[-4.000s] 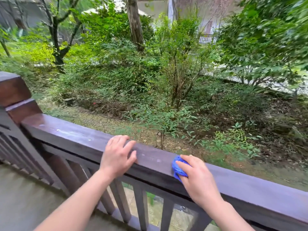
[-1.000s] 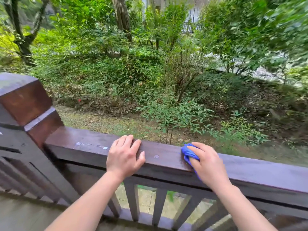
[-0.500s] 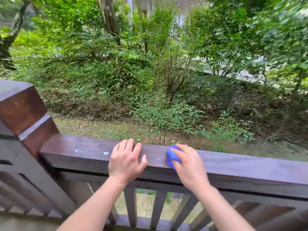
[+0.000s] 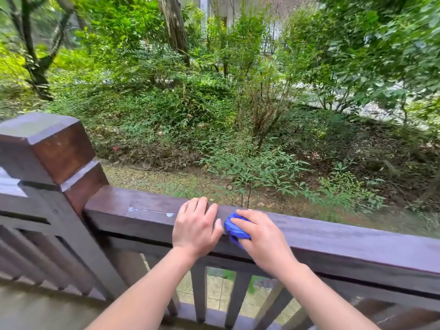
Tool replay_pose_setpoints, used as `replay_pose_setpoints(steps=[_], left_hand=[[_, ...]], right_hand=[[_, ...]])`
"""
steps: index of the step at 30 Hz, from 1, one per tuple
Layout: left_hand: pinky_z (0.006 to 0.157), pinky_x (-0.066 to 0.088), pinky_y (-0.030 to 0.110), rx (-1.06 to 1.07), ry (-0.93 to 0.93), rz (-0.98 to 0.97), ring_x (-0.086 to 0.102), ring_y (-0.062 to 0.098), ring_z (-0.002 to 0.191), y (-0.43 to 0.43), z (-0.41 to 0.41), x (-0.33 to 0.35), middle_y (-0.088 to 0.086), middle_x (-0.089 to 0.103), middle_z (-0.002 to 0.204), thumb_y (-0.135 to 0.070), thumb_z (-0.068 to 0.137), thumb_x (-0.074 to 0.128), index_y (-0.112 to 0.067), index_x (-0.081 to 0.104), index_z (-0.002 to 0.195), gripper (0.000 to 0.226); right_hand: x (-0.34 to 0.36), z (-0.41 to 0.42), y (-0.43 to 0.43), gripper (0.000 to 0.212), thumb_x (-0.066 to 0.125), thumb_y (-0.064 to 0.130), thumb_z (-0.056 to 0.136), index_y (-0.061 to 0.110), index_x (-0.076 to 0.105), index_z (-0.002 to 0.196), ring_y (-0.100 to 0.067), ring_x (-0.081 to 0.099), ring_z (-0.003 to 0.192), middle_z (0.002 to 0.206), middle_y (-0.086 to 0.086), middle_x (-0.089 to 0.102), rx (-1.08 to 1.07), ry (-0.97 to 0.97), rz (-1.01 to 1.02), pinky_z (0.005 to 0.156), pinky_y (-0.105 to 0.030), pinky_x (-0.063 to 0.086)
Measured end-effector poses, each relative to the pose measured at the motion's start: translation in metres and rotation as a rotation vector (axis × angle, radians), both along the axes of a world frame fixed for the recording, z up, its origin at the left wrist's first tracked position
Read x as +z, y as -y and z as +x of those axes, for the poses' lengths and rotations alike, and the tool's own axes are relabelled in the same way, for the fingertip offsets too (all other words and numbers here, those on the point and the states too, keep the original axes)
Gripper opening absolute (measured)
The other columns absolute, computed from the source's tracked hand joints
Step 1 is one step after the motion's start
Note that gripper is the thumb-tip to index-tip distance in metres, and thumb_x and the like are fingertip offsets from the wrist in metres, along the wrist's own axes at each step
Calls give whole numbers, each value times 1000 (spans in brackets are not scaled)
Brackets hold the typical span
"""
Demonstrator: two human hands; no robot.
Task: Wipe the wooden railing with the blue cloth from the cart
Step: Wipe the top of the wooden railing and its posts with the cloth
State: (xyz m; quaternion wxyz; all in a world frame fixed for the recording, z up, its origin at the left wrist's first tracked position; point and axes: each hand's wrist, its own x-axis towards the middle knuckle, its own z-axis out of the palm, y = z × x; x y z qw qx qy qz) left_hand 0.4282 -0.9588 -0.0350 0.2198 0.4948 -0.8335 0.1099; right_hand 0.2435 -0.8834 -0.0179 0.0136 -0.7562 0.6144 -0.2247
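A dark brown wooden railing (image 4: 333, 236) runs across the lower part of the head view, from a square post at the left to the right edge. My right hand (image 4: 262, 236) presses a bunched blue cloth (image 4: 234, 228) onto the top of the rail; only the cloth's left part shows past my fingers. Just left of the cloth, my left hand (image 4: 196, 226) lies flat on the rail, fingers draped over the far edge and holding nothing. A pale streak (image 4: 147, 210) marks the rail top left of that hand.
The thick square post (image 4: 47, 148) stands at the left end of the rail. Vertical balusters (image 4: 198, 291) fill the space below the rail, above a paved floor. Beyond the railing lie a garden slope, shrubs and tree trunks. The cart is out of view.
My right hand has slid the blue cloth leftward along the rail until it sits next to my left hand. The left hand has stayed in place on the rail.
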Motion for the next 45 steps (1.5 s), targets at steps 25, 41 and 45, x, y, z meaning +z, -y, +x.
replay_pose_setpoints(steps=[25,41,45], left_hand=[[84,38,43,252,-260,-10,52,27,105,70,196,-20,-1,58,113,-37,85,42,-21,62,108,35],[84,39,42,186,-252,0,55,30,104,65,200,-18,5,61,114,-46,79,48,-16,66,112,48],[83,39,42,195,-257,10,55,30,103,66,199,-17,5,62,114,-46,78,49,-16,67,112,49]], right_hand=[[4,54,52,40,65,22,80,21,63,121,-24,49,122,132,3,58,9,-20,17,104,-30,36],[1,110,51,41,58,24,74,21,66,115,-27,51,121,127,2,61,93,-16,3,105,-35,36],[14,93,84,37,64,23,83,20,65,119,-25,48,122,131,0,58,-15,63,42,105,-29,34]])
